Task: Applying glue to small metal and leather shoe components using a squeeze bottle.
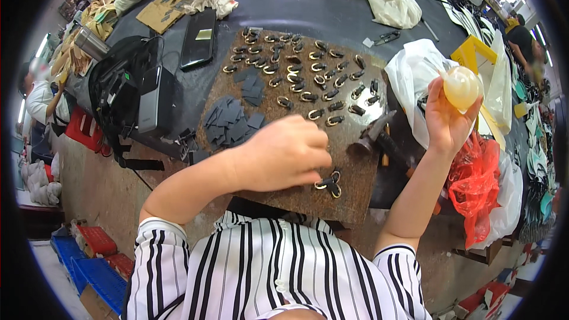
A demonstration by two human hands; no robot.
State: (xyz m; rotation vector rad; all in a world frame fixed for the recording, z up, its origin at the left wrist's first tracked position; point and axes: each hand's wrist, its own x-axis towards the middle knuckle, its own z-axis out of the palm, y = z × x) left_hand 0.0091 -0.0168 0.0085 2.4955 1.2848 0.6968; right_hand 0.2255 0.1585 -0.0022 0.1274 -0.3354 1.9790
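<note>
My left hand is closed, fingers curled down over the front part of a brown board. Its fingertips are beside a few black tabs looped through metal rings; whatever is between them is hidden. Raised on the right, my right hand grips a rounded, translucent squeeze bottle with yellowish contents. Farther back on the board, several black looped tabs with gold-coloured rings lie in loose rows. A pile of flat dark grey pieces lies on the board's left side.
Left of the board are a smartphone, a black bag and a dark box-shaped device. Small tools lie at its right edge. A red plastic bag hangs at the right. Other people are in the background.
</note>
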